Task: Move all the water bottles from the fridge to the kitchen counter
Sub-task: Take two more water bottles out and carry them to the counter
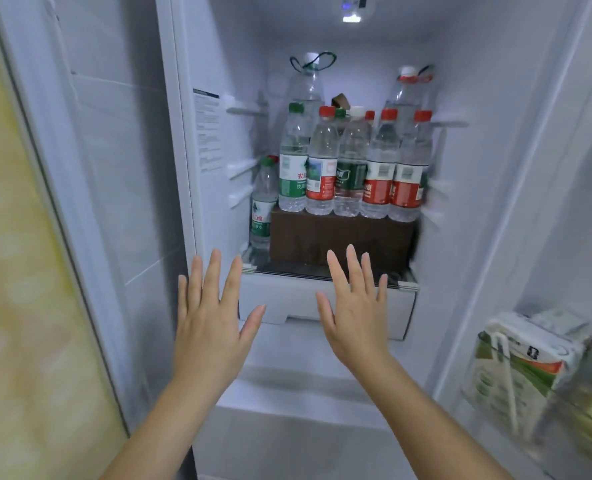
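Several clear water bottles stand in the open fridge (218,188). A front row sits on a dark brown box (339,237): a green-capped bottle (293,168), a red-capped bottle (322,171), a white-capped bottle (351,171) and two more red-capped bottles (379,171) (409,174). A smaller green-capped bottle (263,206) stands lower, left of the box. Two large bottles with carry loops (306,88) (405,91) rise behind. My left hand (215,320) and my right hand (353,306) are raised in front of the shelf, fingers spread, holding nothing.
A white drawer (287,306) sits below the shelf edge, behind my hands. The fridge door (571,202) on the right holds a carton with a straw (519,362) in its rack. A yellow patterned wall (21,306) is on the left.
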Available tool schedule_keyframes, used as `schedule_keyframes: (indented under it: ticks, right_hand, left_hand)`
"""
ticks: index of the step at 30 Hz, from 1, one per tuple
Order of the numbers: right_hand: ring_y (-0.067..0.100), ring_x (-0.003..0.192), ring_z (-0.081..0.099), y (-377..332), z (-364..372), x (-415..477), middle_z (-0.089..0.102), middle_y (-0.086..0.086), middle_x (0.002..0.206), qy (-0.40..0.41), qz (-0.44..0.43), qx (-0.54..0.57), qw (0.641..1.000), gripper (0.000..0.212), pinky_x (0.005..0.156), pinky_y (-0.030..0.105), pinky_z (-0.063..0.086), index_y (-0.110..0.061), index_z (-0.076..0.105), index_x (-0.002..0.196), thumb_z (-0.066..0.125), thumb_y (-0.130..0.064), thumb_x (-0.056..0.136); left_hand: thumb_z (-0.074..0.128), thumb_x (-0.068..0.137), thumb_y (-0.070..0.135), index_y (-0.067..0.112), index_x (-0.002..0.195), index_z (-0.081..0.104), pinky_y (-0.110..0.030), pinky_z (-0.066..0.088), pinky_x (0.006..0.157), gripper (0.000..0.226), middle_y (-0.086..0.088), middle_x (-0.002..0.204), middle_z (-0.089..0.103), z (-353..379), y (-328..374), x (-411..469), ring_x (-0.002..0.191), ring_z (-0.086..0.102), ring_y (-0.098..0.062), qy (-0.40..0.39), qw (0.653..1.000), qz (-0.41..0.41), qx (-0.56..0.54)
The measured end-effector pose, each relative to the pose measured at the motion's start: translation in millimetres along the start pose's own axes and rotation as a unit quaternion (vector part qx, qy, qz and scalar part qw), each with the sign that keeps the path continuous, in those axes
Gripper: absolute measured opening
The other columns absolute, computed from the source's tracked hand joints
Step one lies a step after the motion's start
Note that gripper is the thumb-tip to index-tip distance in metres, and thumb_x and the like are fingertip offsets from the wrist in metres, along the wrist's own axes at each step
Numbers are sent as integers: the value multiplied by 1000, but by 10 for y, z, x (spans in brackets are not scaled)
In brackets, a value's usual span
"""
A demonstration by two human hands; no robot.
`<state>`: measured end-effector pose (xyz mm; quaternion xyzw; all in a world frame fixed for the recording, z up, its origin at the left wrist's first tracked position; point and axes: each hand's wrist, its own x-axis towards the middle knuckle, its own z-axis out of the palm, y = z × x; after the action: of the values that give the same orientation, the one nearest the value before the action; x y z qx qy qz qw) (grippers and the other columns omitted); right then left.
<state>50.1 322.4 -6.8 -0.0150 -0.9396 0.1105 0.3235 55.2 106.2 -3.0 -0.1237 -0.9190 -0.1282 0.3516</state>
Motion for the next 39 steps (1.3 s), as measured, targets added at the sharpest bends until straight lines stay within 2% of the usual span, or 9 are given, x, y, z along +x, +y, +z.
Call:
schedule_keyframes:
  ticks: [4, 9, 11, 15, 19, 24, 33, 36, 39]
  right_hand:
    - [27, 152, -1, 37, 216, 429, 8, 3, 165, 10, 44, 57, 997, 61, 119, 55, 4, -30, 16, 156, 41, -41, 100]
    - [25, 152, -2, 53, 474, 860, 8, 2, 165, 31, 48, 83, 995, 61, 120, 53, 5, -29, 18, 155, 42, -39, 100]
    - [27, 152, 5, 69, 577, 1016, 14, 4, 164, 51, 42, 82, 994, 60, 119, 55, 11, -27, 25, 154, 39, -40, 97]
    - [27, 152, 7, 138, 678, 1344, 15, 5, 164, 88, 35, 55, 994, 58, 120, 55, 13, -26, 29, 152, 39, -39, 97]
    - [27, 152, 1, 200, 710, 1624, 10, 5, 165, 125, 23, 24, 992, 61, 119, 52, 7, -26, 27, 154, 49, -34, 97]
    - [31, 152, 4, 330, 1003, 1750, 9, 6, 165, 71, 16, -48, 996, 67, 119, 59, 14, -29, 22, 154, 53, -37, 95]
    - [33, 151, 5, 497, 1277, 1728, 17, 8, 164, 69, -15, -111, 991, 73, 117, 60, 4, -30, 23, 153, 60, -37, 90]
    - [34, 151, 7, 493, 1289, 1733, 19, 8, 163, 79, -17, -107, 991, 74, 117, 60, 4, -30, 25, 153, 62, -35, 89]
    - [35, 150, 11, 488, 1277, 1734, 23, 9, 162, 82, -17, -104, 991, 73, 116, 61, 8, -30, 29, 152, 64, -34, 87]
  left_hand:
    - [29, 93, 56, 15, 152, 27, -51, 14, 120, 71, -13, 160, 18, 232, 40, 436, 149, 8, -34, 15, 1000, -17, -22]
    - [37, 96, 51, 14, 152, 25, -47, 14, 120, 69, -13, 160, 19, 600, 42, 1099, 149, 11, -32, 31, 998, -30, -53]
    - [48, 97, 40, 11, 152, 24, -45, 16, 121, 67, -12, 161, 18, 718, 60, 1418, 149, 12, -31, 26, 994, -42, -100]
    - [49, 97, 16, 11, 153, 19, -39, 21, 119, 64, -9, 161, 16, 893, 144, 2233, 148, 14, -27, 23, 980, -88, -175]
    - [51, 89, -2, 9, 150, 23, -43, 34, 112, 68, -13, 155, 27, 1008, 168, 3035, 141, 29, -32, 18, 981, -95, -165]
    - [47, 95, 10, 4, 133, 47, -47, 46, 93, 38, -20, 129, 50, 1118, 98, 3582, 116, 54, -38, -87, 992, -49, -73]
    - [62, 87, 7, 4, 124, 61, -40, 50, 90, 37, -18, 125, 60, 878, 100, 3715, 110, 61, -36, -195, 977, -50, 76]
    - [72, 83, 14, 2, 105, 66, -46, 55, 86, 26, -16, 100, 66, 687, 110, 3664, 94, 66, -36, -233, 966, -53, 101]
    - [73, 81, 23, 7, 80, 55, -37, 53, 71, 24, -8, 71, 53, 510, 121, 3522, 75, 60, -29, -240, 963, -49, 109]
